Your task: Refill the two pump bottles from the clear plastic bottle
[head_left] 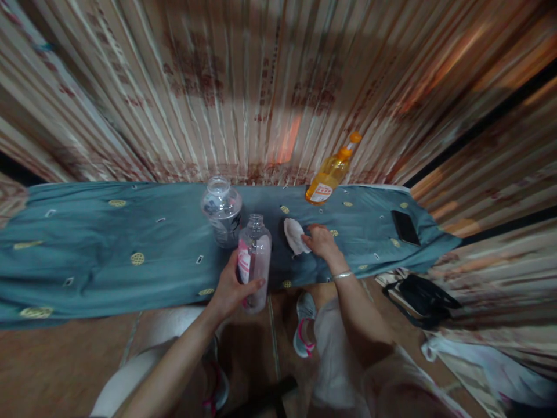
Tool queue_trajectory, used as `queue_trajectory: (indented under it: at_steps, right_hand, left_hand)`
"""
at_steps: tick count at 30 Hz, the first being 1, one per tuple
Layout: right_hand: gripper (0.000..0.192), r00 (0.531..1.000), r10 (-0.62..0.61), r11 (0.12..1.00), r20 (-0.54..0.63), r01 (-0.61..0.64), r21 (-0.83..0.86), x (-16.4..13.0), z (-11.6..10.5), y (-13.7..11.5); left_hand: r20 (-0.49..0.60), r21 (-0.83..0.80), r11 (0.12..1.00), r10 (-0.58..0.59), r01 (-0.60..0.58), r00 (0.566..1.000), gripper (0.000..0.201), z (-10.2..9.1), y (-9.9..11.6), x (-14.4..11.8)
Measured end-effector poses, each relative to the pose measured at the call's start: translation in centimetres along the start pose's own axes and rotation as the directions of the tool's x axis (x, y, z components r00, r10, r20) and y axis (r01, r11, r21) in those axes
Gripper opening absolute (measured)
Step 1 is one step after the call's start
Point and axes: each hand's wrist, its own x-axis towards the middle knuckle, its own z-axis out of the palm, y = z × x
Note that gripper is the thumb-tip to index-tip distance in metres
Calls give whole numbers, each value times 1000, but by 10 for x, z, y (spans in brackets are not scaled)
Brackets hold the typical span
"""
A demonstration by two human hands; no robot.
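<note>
Your left hand [231,285] is wrapped round the uncapped, pink-labelled bottle [257,261] by the table's [167,276] near edge. Your right hand [322,241] meets the white cloth [295,236], not yet lifted; whether it's pinched, I can't tell

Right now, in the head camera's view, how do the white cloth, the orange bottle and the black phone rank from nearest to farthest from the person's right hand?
From the right hand:
1. White cloth: just left, at the fingertips.
2. Orange bottle: beyond the hand, toward the curtain.
3. Black phone: off to the right.
</note>
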Motion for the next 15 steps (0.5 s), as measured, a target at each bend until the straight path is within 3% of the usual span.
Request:
queue_trajectory:
  at_steps: [4,7,9,12,15]
  right_hand:
    - [9,997,-58,998,45,58,14,-3,3,3]
    - [16,993,-113,993,15,113,33,-4,3,0]
    - [22,985,-160,985,-67,163,50,-4,2,0]
    - [28,937,-200,972,-286,227,66,-4,2,4]
    - [37,917,-143,984,-372,171,43,-5,4,4]
  left_hand:
    - [2,-8,1000,-1,1,1000,69,1,1,1]
    - [6,-14,1000,-4,4,1000,70,1,1,2]
    - [1,-18,1000,2,-2,1000,70,2,1,2]
    - [-6,-24,1000,6,-6,1000,72,3,1,4]
    - [1,-31,999,-13,13,1000,75,5,1,4]
